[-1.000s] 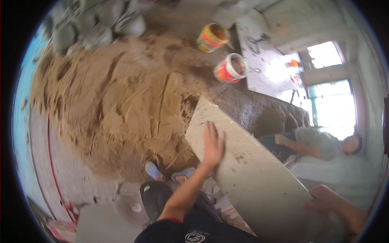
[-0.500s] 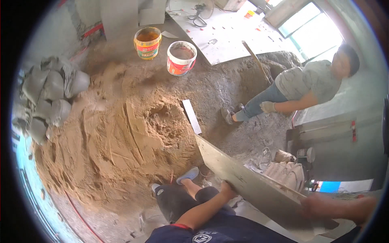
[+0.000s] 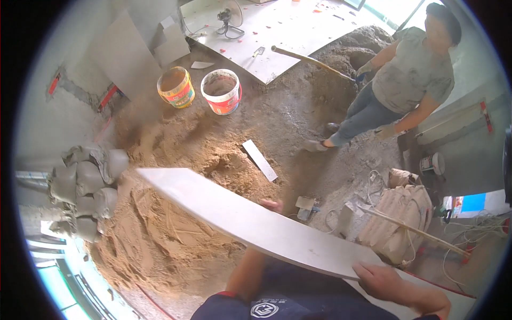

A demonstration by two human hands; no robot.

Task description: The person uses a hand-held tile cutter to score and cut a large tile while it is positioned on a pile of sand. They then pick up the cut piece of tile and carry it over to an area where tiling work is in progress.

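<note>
A long, pale tile slab point(image 3: 229, 210) is held tilted across the front of my body, its smooth white face upward. It reaches from over the sand at the left to my lap side at the right. My left hand point(image 3: 272, 205) is closed on the slab's far edge; only some fingertips show there, while the forearm passes beneath. At the near edge toward the right, my right hand point(image 3: 376, 280) grips the slab with fingers over the top. A bed of brown sandy mortar point(image 3: 176, 234) lies below, partly hidden by the slab. Beyond it rests a narrow white tile strip point(image 3: 260, 160).
A yellow bucket point(image 3: 176, 88) and a white bucket point(image 3: 221, 92) stand beyond the sand. At right, a co-worker point(image 3: 410, 69) in gloves stands by a wooden handle point(image 3: 314, 64). Filled sacks point(image 3: 88, 181) are piled left; another sack point(image 3: 397, 218) sits right. A fan point(image 3: 230, 21) stands far back.
The slab has swung up and left from my right side, across my front, its white face now showing. The co-worker stands more upright, with one hand at the wooden handle.
</note>
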